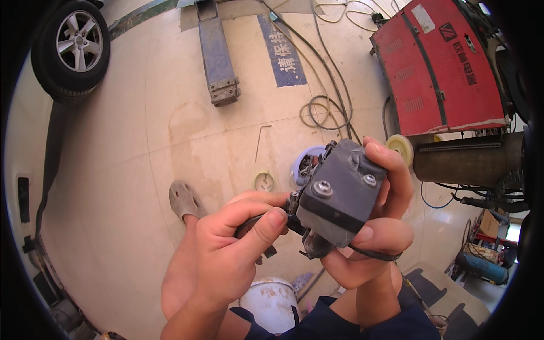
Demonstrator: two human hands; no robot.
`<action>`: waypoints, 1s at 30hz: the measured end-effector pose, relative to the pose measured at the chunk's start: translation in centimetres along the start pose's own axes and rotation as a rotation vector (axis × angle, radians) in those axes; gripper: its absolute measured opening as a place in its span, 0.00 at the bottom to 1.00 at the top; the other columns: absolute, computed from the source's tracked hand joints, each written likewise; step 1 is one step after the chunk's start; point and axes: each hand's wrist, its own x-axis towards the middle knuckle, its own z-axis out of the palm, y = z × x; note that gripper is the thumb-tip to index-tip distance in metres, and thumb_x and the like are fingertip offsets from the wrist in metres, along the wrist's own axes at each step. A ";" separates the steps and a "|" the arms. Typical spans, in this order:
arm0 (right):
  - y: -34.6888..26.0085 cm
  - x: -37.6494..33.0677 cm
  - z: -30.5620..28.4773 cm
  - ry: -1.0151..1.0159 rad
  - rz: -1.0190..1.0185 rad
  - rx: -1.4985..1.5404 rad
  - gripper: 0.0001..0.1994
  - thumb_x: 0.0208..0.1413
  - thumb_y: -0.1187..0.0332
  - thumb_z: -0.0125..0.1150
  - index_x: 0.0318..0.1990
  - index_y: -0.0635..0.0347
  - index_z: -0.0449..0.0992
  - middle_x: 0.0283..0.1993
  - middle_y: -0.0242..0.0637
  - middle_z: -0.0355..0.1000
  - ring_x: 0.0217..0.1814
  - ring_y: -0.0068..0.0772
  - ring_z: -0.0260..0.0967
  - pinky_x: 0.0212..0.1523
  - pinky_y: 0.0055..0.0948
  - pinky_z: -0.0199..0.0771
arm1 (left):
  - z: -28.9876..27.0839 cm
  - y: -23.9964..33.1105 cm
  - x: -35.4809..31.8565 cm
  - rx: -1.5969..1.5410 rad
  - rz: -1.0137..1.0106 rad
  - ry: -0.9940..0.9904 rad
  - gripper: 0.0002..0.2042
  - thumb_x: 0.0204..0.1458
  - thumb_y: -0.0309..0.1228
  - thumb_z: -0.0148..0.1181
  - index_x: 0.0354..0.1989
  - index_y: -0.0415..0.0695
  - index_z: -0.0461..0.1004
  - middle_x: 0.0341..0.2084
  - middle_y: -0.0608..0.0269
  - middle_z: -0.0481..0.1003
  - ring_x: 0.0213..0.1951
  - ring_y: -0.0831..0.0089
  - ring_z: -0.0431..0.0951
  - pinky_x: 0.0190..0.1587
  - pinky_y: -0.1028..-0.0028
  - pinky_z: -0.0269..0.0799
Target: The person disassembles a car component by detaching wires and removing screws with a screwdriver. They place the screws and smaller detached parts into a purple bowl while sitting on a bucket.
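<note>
A dark grey boxy mechanical part with screw heads on its face is held up in front of me. My right hand is closed around its right side, thumb below and fingers above. A thin black cable loops under that thumb. My left hand is closed, thumb and forefinger pinching a black piece at the part's left edge. Whether this piece is a cable or a fixed arm is hard to see. The part's underside is hidden.
Below are a blue tub of small parts, a small round dish, a bent metal rod and a white bucket. A red machine cabinet stands far right, with hoses beside it. A wheel is far left, near a jack arm.
</note>
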 end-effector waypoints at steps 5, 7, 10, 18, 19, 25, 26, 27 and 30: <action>0.5 0.3 -0.3 -0.062 0.083 0.231 0.30 0.32 0.82 0.57 0.50 0.47 0.77 0.73 0.62 0.52 0.66 0.57 0.66 0.62 0.45 0.72 | -0.1 0.1 -0.2 0.061 -0.013 0.016 0.08 0.63 0.24 0.62 0.43 0.30 0.81 0.44 0.56 0.81 0.35 0.81 0.77 0.35 0.82 0.71; 0.6 0.2 -0.4 -0.068 0.100 0.210 0.31 0.32 0.81 0.58 0.51 0.47 0.75 0.73 0.62 0.52 0.66 0.57 0.66 0.63 0.45 0.70 | -0.3 0.1 -0.2 0.065 0.001 0.002 0.08 0.63 0.24 0.63 0.43 0.30 0.81 0.43 0.57 0.81 0.35 0.81 0.77 0.35 0.82 0.71; 0.9 -0.1 -0.3 -0.069 0.123 0.206 0.33 0.32 0.81 0.60 0.54 0.46 0.73 0.73 0.63 0.52 0.66 0.57 0.67 0.64 0.45 0.69 | -0.3 -0.1 -0.1 0.081 -0.029 0.029 0.08 0.63 0.24 0.63 0.43 0.31 0.81 0.42 0.58 0.81 0.34 0.82 0.77 0.34 0.83 0.70; 2.0 -1.3 -0.4 -0.057 0.260 0.438 0.36 0.33 0.81 0.61 0.58 0.49 0.69 0.74 0.64 0.49 0.70 0.55 0.64 0.69 0.44 0.62 | -0.1 -0.2 0.1 0.407 0.092 -0.036 0.07 0.63 0.26 0.63 0.39 0.32 0.80 0.37 0.61 0.79 0.34 0.81 0.74 0.32 0.79 0.68; 2.1 -1.4 -0.3 -0.068 0.277 0.431 0.36 0.33 0.81 0.61 0.58 0.50 0.69 0.74 0.63 0.49 0.71 0.55 0.63 0.70 0.44 0.61 | -0.1 -0.1 0.1 0.473 0.113 -0.043 0.07 0.63 0.26 0.64 0.38 0.32 0.80 0.37 0.61 0.79 0.34 0.81 0.73 0.32 0.79 0.68; 1.7 -1.2 -1.1 -0.196 0.457 0.417 0.42 0.37 0.76 0.74 0.66 0.57 0.68 0.74 0.53 0.52 0.75 0.46 0.57 0.72 0.40 0.59 | -0.3 -0.1 1.0 0.238 -0.218 0.009 0.08 0.65 0.30 0.62 0.37 0.37 0.79 0.36 0.63 0.79 0.34 0.79 0.77 0.29 0.79 0.67; 1.8 -1.1 -1.3 -0.224 0.531 0.381 0.44 0.37 0.74 0.78 0.68 0.59 0.67 0.74 0.50 0.52 0.76 0.42 0.56 0.73 0.39 0.59 | -0.6 0.1 1.0 0.236 -0.443 0.076 0.11 0.68 0.35 0.58 0.40 0.40 0.79 0.38 0.61 0.80 0.40 0.74 0.83 0.32 0.77 0.75; 1.9 -1.0 -1.7 -0.264 0.601 0.324 0.44 0.39 0.72 0.80 0.69 0.59 0.68 0.74 0.47 0.53 0.76 0.39 0.56 0.73 0.38 0.59 | -0.6 0.0 1.4 0.126 -0.486 0.068 0.12 0.68 0.35 0.58 0.39 0.38 0.78 0.37 0.59 0.80 0.38 0.71 0.83 0.33 0.74 0.79; 3.1 -1.4 -1.6 -0.259 0.820 0.386 0.35 0.51 0.62 0.75 0.67 0.64 0.71 0.64 0.44 0.65 0.67 0.35 0.63 0.67 0.33 0.64 | -0.5 -0.7 2.1 -0.097 -0.577 0.019 0.15 0.68 0.38 0.55 0.40 0.35 0.75 0.38 0.51 0.81 0.38 0.56 0.87 0.32 0.64 0.88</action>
